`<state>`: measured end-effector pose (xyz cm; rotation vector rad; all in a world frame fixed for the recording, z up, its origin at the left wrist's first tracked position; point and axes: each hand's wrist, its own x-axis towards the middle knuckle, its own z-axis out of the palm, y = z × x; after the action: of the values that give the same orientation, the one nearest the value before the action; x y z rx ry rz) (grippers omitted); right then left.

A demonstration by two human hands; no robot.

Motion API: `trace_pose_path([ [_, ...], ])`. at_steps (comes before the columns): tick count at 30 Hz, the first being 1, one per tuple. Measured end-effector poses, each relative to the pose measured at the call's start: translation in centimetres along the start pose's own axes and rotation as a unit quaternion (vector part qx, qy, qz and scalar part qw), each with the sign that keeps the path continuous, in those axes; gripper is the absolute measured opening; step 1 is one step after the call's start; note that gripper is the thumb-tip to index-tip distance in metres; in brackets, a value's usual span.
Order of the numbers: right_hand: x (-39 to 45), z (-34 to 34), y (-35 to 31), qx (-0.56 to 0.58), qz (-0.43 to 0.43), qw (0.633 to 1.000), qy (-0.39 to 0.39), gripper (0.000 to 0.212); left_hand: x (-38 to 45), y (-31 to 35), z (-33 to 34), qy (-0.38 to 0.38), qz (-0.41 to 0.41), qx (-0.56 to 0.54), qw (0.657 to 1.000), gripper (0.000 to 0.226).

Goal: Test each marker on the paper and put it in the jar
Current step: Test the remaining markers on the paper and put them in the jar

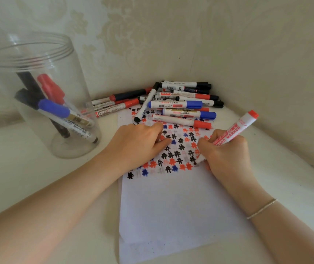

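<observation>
Roughly midway: her right hand (226, 155) is gripping a red marker (234, 134), tip on the paper (171, 206); left hand (139, 141) is pressing flat. A few markers are sitting in the jar (38, 92), with a pile (180, 103) waiting.

Legible print: marker barrels, paper marks
Held red marker (236, 130) reads "OARD MARKER"; jar marker (76, 128) reads "MARKER"; the paper (171, 206) carries rows of "#" signs; other labels are too small to read.

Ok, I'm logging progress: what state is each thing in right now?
Jar: upright, lidless, several markers inside.
Red marker: gripped by right hand, tip on paper.
Paper: flat, upper part covered in marks.
Left hand: pressing paper.
Marker pile: capped, lying loose.
</observation>
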<state>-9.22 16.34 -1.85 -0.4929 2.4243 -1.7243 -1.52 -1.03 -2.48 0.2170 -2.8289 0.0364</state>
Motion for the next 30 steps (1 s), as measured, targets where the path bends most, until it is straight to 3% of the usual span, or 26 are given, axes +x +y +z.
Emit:
trace_pose_path([
  [5, -0.1, -0.1, 0.0, -0.022, -0.007, 1.0, -0.007, 0.02, 0.0, 0.1, -0.1, -0.002, 0.0, -0.001, 1.0, 0.034],
  [17, -0.1, 0.1, 0.2, -0.021, -0.038, 0.999, 0.001, 0.037, 0.0, 0.1, -0.3, -0.006, -0.01, -0.002, 1.0, 0.036],
  [20, 0.2, -0.4, 0.0, 0.086, -0.008, 0.996, 0.005, 0.035, -0.2, 0.1, -0.4, 0.001, -0.016, -0.014, 1.0, 0.035],
  [23, 0.7, -1.6, -0.3, 0.269, 0.05, 0.961, 0.03, 0.033, -0.5, 0.2, -0.6, 0.039, -0.018, -0.084, 0.995, 0.023],
  [25, 0.8, -2.0, -0.5, 0.326, 0.068, 0.943, 0.011, 0.027, -0.4, 0.4, -0.9, 0.05, -0.032, -0.201, 0.978, 0.006],
  [28, 1.0, -1.9, -0.7, 0.429, 0.086, 0.898, -0.051, 0.016, -0.3, 1.1, -1.6, 0.012, -0.044, -0.395, 0.917, 0.016],
  [30, 1.0, -1.7, -0.9, 0.447, 0.082, 0.887, -0.083, 0.023, -0.4, 1.7, -1.6, -0.02, -0.023, -0.43, 0.902, 0.023],
])
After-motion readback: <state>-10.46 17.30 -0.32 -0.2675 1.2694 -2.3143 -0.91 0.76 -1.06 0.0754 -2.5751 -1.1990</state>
